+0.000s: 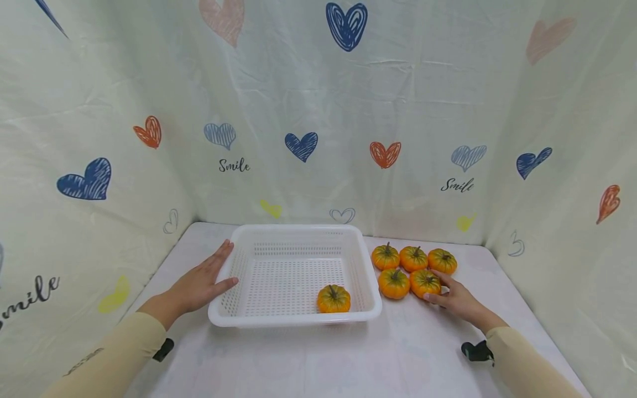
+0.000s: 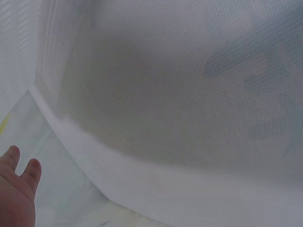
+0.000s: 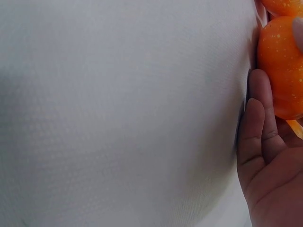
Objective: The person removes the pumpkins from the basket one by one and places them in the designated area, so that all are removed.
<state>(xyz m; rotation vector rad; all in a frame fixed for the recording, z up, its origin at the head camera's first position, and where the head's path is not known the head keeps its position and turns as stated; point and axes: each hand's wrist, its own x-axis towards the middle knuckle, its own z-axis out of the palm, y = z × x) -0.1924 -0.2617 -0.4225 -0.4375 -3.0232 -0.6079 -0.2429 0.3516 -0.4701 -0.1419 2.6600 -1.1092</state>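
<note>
A white plastic basket (image 1: 293, 321) with slotted walls stands on the table, and one small orange-and-green pumpkin (image 1: 334, 299) lies in its front right corner. My left hand (image 1: 201, 284) rests at the basket's left rim, fingers straight and thumb spread over the edge. To the right of the basket, my right hand (image 1: 460, 303) holds the front right pumpkin (image 1: 425, 283) of a group, thumb at its near side and fingers at its far side. In the right wrist view, fingers of the right hand (image 3: 279, 165) lie along that orange pumpkin (image 3: 281, 68), low against the tabletop.
Beside the held pumpkin sits another pumpkin (image 1: 394, 283); behind them is a row of three, including the middle pumpkin (image 1: 413, 258). The white-covered table (image 1: 318, 365) is enclosed by a curtain (image 1: 423, 99) printed with hearts.
</note>
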